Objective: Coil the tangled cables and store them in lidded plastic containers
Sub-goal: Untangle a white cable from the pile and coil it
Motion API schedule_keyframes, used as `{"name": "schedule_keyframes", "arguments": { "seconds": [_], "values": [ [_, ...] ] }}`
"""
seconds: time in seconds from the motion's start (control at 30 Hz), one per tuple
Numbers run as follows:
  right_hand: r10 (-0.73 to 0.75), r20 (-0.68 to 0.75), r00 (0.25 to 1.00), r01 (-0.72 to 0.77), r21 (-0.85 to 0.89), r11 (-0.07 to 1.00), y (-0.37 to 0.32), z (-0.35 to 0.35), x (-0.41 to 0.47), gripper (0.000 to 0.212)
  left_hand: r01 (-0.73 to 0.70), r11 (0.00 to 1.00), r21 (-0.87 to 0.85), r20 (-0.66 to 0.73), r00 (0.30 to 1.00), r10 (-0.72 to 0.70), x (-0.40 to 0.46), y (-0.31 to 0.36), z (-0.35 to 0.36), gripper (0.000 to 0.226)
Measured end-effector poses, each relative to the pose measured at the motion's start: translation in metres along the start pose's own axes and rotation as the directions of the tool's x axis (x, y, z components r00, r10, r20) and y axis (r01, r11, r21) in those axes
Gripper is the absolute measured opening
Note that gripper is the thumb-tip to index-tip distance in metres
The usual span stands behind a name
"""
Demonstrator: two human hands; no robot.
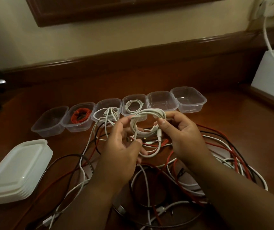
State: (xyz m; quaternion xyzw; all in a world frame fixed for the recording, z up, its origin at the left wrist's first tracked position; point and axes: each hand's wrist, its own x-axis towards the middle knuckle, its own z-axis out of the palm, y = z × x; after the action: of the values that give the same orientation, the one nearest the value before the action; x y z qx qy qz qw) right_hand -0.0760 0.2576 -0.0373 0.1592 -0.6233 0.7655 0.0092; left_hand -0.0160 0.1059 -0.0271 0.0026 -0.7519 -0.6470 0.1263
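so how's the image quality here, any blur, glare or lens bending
Head view: dim, warm light, corners darker; wide-angle bending curves the wooden ledge; slight softness on both hands and the white cable coil; a small glare spot on the stack of lids; clear containers faintly reflective.

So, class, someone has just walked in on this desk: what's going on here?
A person is coiling a white cable into a loop, gripping it with the left hand and right hand. Behind it stand six open clear containers: one holds a red coil, two hold white cables, three look empty. A stack of lids lies at left, and a tangle of cables remains.
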Motion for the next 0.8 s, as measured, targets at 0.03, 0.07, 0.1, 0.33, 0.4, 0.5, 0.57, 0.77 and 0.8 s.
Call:
{"name": "schedule_keyframes", "arguments": {
  "seconds": [0.03,0.07,0.1,0.33,0.4,0.5,0.57,0.77,0.8],
  "values": [
    [0.000,-0.018,1.000,0.000,0.027,1.000,0.000,-0.001,0.001,0.012,0.004,1.000,-0.028,-0.016,1.000,-0.005,0.001,0.000,0.000,0.052],
    [-0.003,-0.034,0.999,0.005,0.058,0.998,0.000,-0.001,0.002,0.010,0.020,0.998,-0.064,-0.022,1.000,-0.022,0.001,0.000,0.001,0.047],
    [-0.006,-0.042,0.999,0.010,0.088,0.996,-0.001,-0.001,0.003,0.008,0.048,0.993,-0.105,-0.017,0.999,-0.050,0.002,0.000,0.002,0.041],
    [0.064,0.099,0.993,-0.063,-0.016,0.998,-0.006,-0.002,0.000,0.007,0.042,0.988,-0.152,-0.078,0.995,-0.054,0.006,-0.004,-0.001,0.024],
    [0.071,0.134,0.988,-0.056,-0.112,0.992,-0.007,-0.002,-0.002,0.015,0.003,0.985,-0.171,-0.120,0.992,-0.024,0.007,-0.003,-0.002,0.031],
    [0.102,0.172,0.980,-0.096,-0.047,0.994,-0.008,0.000,-0.003,0.014,-0.015,0.977,-0.215,-0.139,0.990,-0.015,0.007,-0.002,-0.002,0.045],
    [0.140,0.185,0.973,-0.154,0.064,0.986,-0.007,0.000,-0.003,0.007,-0.001,0.961,-0.278,-0.133,0.990,-0.038,0.008,-0.003,-0.001,0.051],
    [0.218,0.189,0.958,-0.268,0.302,0.915,-0.006,0.009,-0.008,0.020,-0.003,0.963,-0.270,-0.153,0.987,-0.039,0.006,-0.002,0.000,0.037],
    [0.219,0.182,0.959,-0.266,0.300,0.916,-0.007,0.010,-0.009,0.019,-0.016,0.980,-0.198,-0.149,0.989,-0.014,0.006,-0.002,0.000,0.033]
  ]
}}
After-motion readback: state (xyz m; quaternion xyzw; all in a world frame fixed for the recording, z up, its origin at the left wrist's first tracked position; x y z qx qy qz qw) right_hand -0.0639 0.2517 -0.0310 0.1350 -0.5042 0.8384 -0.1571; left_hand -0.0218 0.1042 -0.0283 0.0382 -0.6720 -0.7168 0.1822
